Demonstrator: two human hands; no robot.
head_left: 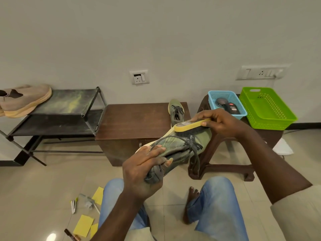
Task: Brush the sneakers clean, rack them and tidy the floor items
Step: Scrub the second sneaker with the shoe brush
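Observation:
My left hand [144, 171] grips the heel end of a green sneaker [177, 148], held on its side in the air above my knees. My right hand [218, 121] holds a yellow-backed shoe brush [189, 125], its dark bristles pressed on the sneaker's toe end. The second green sneaker [176, 111] lies on a dark wooden cabinet [132, 122] behind. A black metal shoe rack [69, 108] stands at the left with tan shoes [24, 100] on its top shelf. Yellow paper pieces [83, 225], a white clip [73, 206] and a small plastic object [88, 202] lie on the floor at lower left.
A brown stool [225, 153] at the right carries a blue basket [227, 103] with polish tins and a green basket [265, 108]. A small copper-tipped object [73, 236] lies at the bottom edge. White cloth [282, 147] sits beside the stool. My knees and a bare foot [191, 204] are below.

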